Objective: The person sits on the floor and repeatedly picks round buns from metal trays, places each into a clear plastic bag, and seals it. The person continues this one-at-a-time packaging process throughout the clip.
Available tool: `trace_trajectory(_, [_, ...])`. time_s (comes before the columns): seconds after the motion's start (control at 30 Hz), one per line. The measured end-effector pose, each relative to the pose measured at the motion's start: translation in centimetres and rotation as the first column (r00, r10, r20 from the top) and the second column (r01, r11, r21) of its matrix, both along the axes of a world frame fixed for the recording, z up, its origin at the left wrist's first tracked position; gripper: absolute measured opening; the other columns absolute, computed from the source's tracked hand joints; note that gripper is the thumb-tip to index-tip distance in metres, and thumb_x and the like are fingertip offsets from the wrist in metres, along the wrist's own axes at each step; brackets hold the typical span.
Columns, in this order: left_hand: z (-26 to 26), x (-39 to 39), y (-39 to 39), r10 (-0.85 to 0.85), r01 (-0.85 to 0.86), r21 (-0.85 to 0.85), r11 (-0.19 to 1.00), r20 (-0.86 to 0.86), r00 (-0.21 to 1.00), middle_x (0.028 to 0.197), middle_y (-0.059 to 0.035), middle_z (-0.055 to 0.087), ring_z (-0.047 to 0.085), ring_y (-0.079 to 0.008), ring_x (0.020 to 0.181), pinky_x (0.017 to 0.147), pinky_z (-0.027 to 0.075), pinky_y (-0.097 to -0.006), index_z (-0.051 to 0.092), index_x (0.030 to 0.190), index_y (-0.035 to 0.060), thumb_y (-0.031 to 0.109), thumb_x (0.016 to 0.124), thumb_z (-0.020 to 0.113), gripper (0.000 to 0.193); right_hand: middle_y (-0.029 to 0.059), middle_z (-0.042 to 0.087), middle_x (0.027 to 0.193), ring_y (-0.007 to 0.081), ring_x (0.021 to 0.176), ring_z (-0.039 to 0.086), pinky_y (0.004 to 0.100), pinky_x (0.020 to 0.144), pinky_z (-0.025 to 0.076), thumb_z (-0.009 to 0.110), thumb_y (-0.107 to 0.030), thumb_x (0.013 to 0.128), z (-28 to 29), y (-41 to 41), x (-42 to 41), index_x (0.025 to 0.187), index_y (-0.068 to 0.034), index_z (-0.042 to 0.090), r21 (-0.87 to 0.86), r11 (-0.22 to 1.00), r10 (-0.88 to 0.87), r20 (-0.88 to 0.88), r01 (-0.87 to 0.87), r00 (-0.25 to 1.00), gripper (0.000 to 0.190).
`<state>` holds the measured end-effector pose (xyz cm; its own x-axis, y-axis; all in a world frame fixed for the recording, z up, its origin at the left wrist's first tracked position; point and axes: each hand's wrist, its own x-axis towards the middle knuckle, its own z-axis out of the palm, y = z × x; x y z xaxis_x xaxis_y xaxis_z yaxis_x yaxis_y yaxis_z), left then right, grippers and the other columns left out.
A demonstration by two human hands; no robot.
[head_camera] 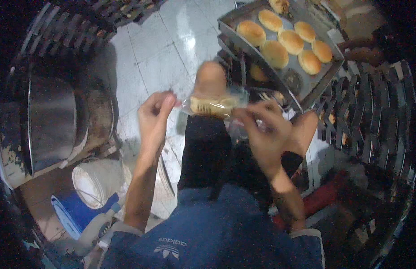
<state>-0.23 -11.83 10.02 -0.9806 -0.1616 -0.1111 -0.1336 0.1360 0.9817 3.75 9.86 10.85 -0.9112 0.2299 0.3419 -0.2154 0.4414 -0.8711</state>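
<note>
A clear plastic bag (240, 95) with a pale yellow baked piece (211, 104) inside is stretched between my two hands, above my bare knee. My left hand (157, 109) pinches the bag's left end between thumb and fingers. At the right end, my right hand (267, 126) is closed on the plastic; it is blurred, and its exact finger positions are hard to make out. Beyond it, up and to the right, a metal tray (258, 62) holds several round golden buns (290, 42).
Racks of dark metal trays stand at right (356, 111) and upper left (70, 27). A large metal container (51, 121) is at left, above a whitish bucket (95, 181) and a blue container (73, 215). White floor tiles (154, 43) show ahead.
</note>
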Motion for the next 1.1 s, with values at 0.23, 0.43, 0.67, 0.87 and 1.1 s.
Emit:
trace_trajectory(0.23, [-9.4, 9.0, -0.9, 0.046, -0.061, 0.042, 0.997, 0.289, 0.956, 0.067, 0.0001, 0.059, 0.051, -0.0074, 0.064, 0.062, 0.040, -0.0246, 0.058, 0.067, 0.0061, 0.026, 0.094, 0.069, 0.035, 0.0077, 0.071, 0.069, 0.0143, 0.059, 0.063, 0.0327, 0.067, 0.052, 0.079, -0.021, 0.082, -8.9, -0.6, 6.2, 0.075, 0.001, 0.074, -0.186, 0.961, -0.015, 0.704, 0.204, 0.710, 0.024])
trace_trajectory(0.43, [-8.2, 8.9, 0.7, 0.116, -0.086, -0.103, 0.991, 0.329, 0.937, 0.059, 0.0021, 0.051, 0.043, -0.0063, 0.059, 0.055, 0.033, -0.0256, 0.056, 0.061, 0.0059, 0.025, 0.092, 0.070, 0.039, 0.0177, 0.063, 0.112, 0.0237, 0.098, 0.062, 0.0383, 0.085, 0.049, 0.065, -0.019, 0.090, -10.8, -1.5, 6.2, 0.116, 0.000, 0.060, -0.433, 0.840, -0.158, 0.381, 0.327, 0.911, 0.032])
trace_trajectory(0.67, [-6.4, 6.3, 2.6, 0.024, -0.196, 0.300, 0.933, 0.493, 0.870, 0.072, -0.0007, 0.060, 0.050, -0.0067, 0.055, 0.052, 0.043, -0.0222, 0.055, 0.097, 0.0065, 0.021, 0.095, 0.066, 0.018, 0.0173, 0.054, 0.127, 0.0375, 0.121, 0.052, 0.0457, 0.107, 0.039, 0.073, -0.007, 0.070, -7.9, -2.0, 4.5, 0.134, -0.010, 0.051, 0.548, 0.785, 0.298, 0.072, -0.287, 0.952, 0.068])
trace_trajectory(0.87, [-5.4, 3.3, 3.8, 0.103, -0.278, 0.573, 0.771, 0.318, 0.942, 0.076, -0.0001, 0.050, 0.050, -0.0098, 0.063, 0.057, 0.044, -0.0247, 0.048, 0.108, 0.0129, 0.029, 0.099, 0.057, 0.020, 0.0144, 0.052, 0.131, 0.0266, 0.120, 0.055, 0.0383, 0.100, 0.047, 0.077, -0.009, 0.074, -5.1, 5.3, -1.7, 0.139, -0.007, 0.040, -0.325, 0.874, 0.440, 0.214, -0.361, 0.872, 0.074])
trace_trajectory(1.1, [-4.9, 2.0, 8.6, -0.187, -0.046, 0.584, 0.810, 0.332, 0.925, 0.078, -0.0008, 0.052, 0.054, -0.0113, 0.070, 0.062, 0.045, -0.0252, 0.050, 0.110, 0.0108, 0.030, 0.101, 0.049, 0.021, 0.0231, 0.057, 0.125, 0.0288, 0.111, 0.061, 0.0368, 0.094, 0.050, 0.077, -0.030, 0.084, -2.3, 20.3, -8.5, 0.134, 0.005, 0.036, -0.078, 0.922, -0.367, 0.140, 0.379, 0.920, 0.073])
